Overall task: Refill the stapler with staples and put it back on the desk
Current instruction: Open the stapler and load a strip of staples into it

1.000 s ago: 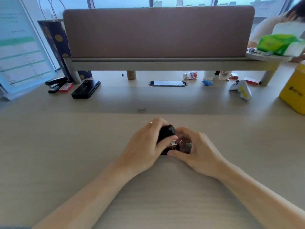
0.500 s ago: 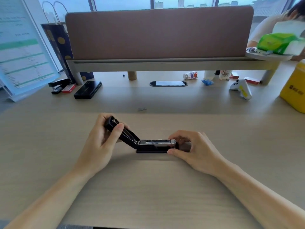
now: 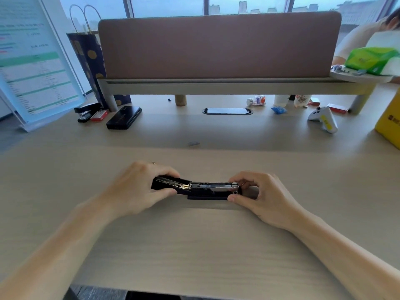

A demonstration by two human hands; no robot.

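Note:
A black stapler (image 3: 207, 189) lies on the wooden desk (image 3: 194, 245) in front of me, swung wide open so its metal staple channel faces up. My left hand (image 3: 138, 189) grips the flipped-back top cover at the left end, nearly flat to the desk. My right hand (image 3: 259, 195) pinches the front end of the base and channel between thumb and fingers. A small strip of staples (image 3: 194, 143) lies on the desk farther back. A red staple box (image 3: 99, 115) sits at the back left.
A second black stapler (image 3: 85, 110) and a black case (image 3: 123, 117) sit at the back left under a shelf with a brown divider (image 3: 216, 44). A white game controller (image 3: 323, 120) and a yellow box (image 3: 389, 124) stand at the right. Another person sits behind, at the far right.
The stapler went from closed under both hands to open. My left hand swung the cover up and to the left, then lowered it almost flat. My right hand stayed on the front end.

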